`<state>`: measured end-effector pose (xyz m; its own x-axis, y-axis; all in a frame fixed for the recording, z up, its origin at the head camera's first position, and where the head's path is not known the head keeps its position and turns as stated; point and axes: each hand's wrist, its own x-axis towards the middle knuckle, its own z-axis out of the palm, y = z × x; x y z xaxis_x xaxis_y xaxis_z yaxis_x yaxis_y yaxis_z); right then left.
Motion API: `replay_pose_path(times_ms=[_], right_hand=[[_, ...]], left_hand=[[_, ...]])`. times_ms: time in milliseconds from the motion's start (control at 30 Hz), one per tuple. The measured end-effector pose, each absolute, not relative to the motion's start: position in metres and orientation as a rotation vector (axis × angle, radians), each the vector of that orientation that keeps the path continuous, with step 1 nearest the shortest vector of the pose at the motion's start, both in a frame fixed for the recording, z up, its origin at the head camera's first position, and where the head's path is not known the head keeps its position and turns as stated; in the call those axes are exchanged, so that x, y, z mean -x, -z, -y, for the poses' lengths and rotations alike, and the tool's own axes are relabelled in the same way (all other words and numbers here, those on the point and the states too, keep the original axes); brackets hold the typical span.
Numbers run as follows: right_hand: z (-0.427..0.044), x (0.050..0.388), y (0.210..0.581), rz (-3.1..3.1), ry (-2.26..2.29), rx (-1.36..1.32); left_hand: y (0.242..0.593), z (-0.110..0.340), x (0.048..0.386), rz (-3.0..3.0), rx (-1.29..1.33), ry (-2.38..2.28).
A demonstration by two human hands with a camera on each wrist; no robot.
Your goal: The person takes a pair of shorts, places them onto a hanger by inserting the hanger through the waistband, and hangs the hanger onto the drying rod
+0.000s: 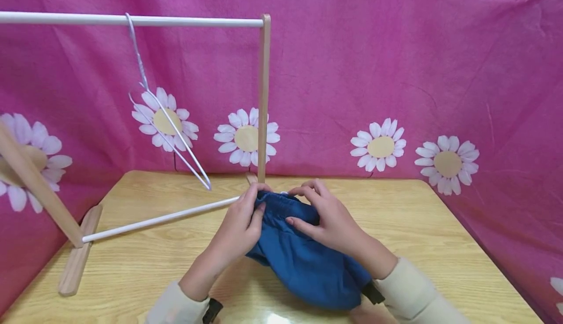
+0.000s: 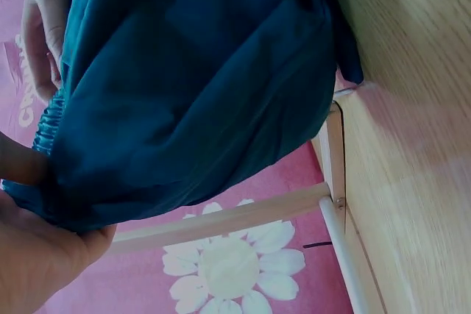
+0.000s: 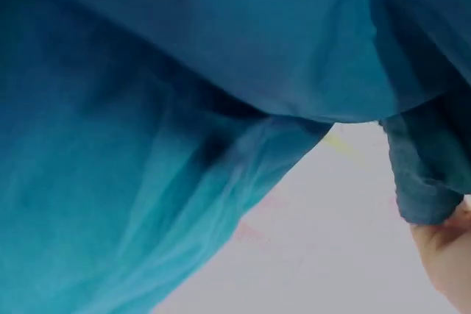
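Observation:
A pair of blue elastic-waist bottoms (image 1: 303, 260) hangs in loose folds above the table; whether shorts or longer pants, I cannot tell. At the left end of the gathered waistband, my left hand (image 1: 241, 224) pinches the cloth, thumb in front. My right hand (image 1: 334, 221) holds the band's other side between curled fingers and thumb. The gathered elastic (image 2: 50, 119) shows between both hands in the left wrist view. In the right wrist view, cloth (image 3: 184, 42) fills most of the picture, and part of a hand (image 3: 449, 255) meets a fold at the right edge.
A wooden rack with a white top rail (image 1: 198, 21) stands at the left, its lower rail (image 1: 162, 220) near the tabletop (image 1: 418, 255). On the top rail hangs a white wire hanger (image 1: 182, 136). Behind is a pink cloth (image 1: 334, 70) with daisies.

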<state>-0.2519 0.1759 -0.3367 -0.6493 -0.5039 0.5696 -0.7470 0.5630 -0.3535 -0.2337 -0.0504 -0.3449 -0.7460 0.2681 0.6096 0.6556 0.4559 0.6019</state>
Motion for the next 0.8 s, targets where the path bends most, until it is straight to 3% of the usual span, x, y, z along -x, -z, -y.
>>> replay_pose_path(times_ms=[400, 667, 800], right_hand=[[-0.171, 0.255, 0.336, 2.431, -0.607, -0.862], [-0.168, 0.252, 0.322, 2.441, -0.662, -1.052], [-0.168, 0.252, 0.32, 2.502, -0.662, -0.993]], left_hand=[[0.343, 0.057, 0.234, 2.254, 0.782, 1.225], [0.34, 0.066, 0.236, 2.235, 0.627, 1.206], [0.339, 0.07, 0.237, 2.211, 0.6, 1.194]])
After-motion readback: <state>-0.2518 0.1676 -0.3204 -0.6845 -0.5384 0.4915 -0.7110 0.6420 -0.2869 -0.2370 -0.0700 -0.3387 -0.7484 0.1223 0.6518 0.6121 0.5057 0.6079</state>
